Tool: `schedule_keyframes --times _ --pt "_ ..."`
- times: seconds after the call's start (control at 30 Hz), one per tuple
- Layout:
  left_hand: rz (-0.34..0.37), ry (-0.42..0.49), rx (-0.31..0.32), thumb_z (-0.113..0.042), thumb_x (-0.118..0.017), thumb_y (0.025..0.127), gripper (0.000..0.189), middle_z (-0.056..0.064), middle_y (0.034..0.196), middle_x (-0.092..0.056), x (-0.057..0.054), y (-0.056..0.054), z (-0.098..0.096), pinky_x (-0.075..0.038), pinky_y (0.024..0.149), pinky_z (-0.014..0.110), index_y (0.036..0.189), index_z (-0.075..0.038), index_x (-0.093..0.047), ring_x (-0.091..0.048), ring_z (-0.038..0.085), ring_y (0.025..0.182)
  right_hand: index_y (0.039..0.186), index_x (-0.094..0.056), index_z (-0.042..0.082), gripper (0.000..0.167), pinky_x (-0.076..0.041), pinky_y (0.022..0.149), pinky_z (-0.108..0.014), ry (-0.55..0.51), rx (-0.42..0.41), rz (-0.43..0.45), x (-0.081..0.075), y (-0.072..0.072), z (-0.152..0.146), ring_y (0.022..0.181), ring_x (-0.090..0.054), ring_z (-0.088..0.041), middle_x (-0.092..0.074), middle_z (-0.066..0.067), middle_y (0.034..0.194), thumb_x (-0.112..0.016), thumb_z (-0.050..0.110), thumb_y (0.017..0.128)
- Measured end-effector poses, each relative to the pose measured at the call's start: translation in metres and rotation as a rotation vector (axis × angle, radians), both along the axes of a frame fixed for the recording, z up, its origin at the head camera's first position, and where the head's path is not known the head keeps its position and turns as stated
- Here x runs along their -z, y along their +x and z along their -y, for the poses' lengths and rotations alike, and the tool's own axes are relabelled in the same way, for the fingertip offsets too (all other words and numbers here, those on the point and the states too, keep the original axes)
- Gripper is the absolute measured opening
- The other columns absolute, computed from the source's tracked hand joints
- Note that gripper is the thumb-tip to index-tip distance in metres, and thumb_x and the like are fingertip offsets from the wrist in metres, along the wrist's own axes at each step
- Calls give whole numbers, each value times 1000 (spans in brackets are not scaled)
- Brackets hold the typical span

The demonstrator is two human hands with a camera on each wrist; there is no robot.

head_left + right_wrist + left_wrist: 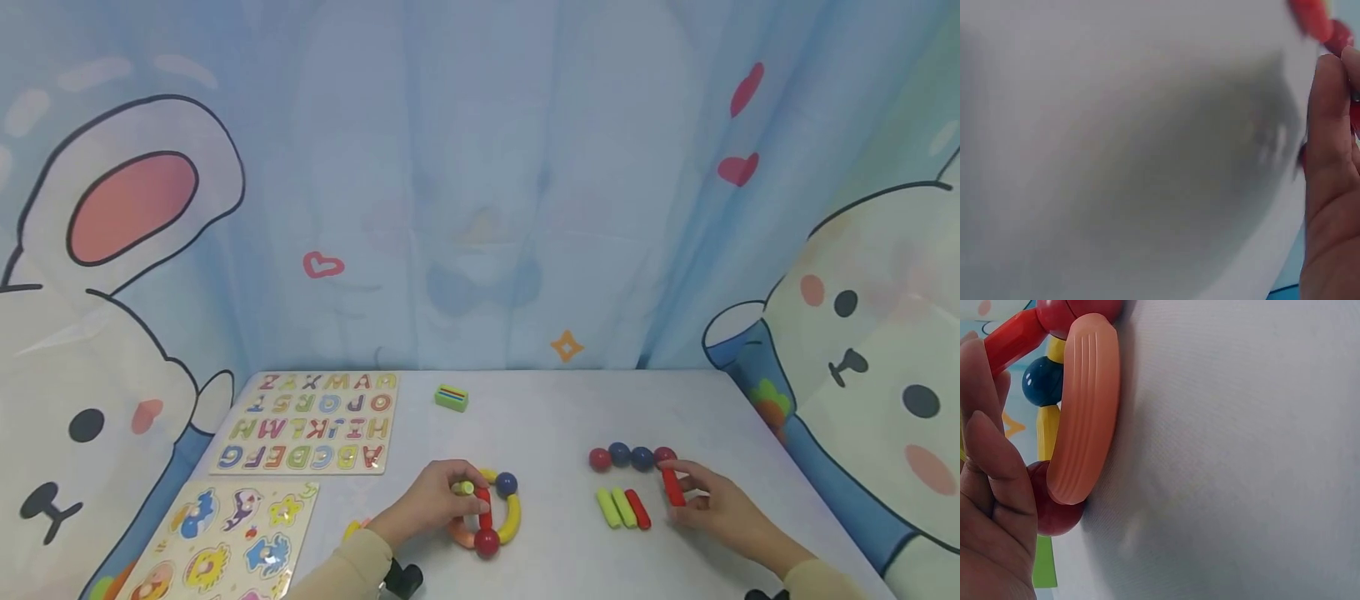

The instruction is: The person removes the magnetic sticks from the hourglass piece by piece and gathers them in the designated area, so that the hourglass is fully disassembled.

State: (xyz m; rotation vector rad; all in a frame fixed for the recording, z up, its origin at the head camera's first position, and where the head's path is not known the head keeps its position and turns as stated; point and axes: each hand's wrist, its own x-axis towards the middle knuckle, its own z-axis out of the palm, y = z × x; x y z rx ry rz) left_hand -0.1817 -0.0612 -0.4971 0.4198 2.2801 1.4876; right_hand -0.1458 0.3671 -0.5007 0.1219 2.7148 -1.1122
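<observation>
In the head view my left hand [435, 500] holds a short yellow-green magnetic stick [462, 487]. Its fingertips meet a red stick [484, 510] that stands on a red ball [487, 543]. That ball belongs to a ring with a yellow curved stick [512, 521], a blue ball [506, 483] and an orange curved stick [1088, 406], seen large in the left wrist view. Another red ball [1057, 509] sits beside the left fingers there. My right hand [712, 508] pinches a red stick [672, 487] between thumb and fingers; the right wrist view shows it blurred.
A row of red and blue balls [641, 458] lies by the right hand. Two yellow-green sticks [616, 508] and a red stick [638, 509] lie nearer. An alphabet board [300, 454], a picture board [300, 508] and a green striped block [452, 398] are on the white table [540, 417].
</observation>
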Motion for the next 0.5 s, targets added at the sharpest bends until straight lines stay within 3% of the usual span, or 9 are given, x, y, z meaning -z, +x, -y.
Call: schedule_keyframes --times 0.2,0.5 --pt "-7 -2 -6 -12 -82 81 20 -4 101 -65 -1 0 0 -50 54 26 97 -17 -71 -56 14 56 139 -53 4 76 -52 68 -33 142 -40 0 16 -4 -13 80 -52 -21 -59 -7 100 -89 22 73" --pt "3 -3 -2 -11 -82 81 21 -4 105 -65 0 -1 0 -49 54 26 99 -16 -72 -55 14 57 140 -54 8 73 -51 70 -34 181 -111 -6 18 -7 -15 85 -50 -22 -56 -6 99 -87 21 76"
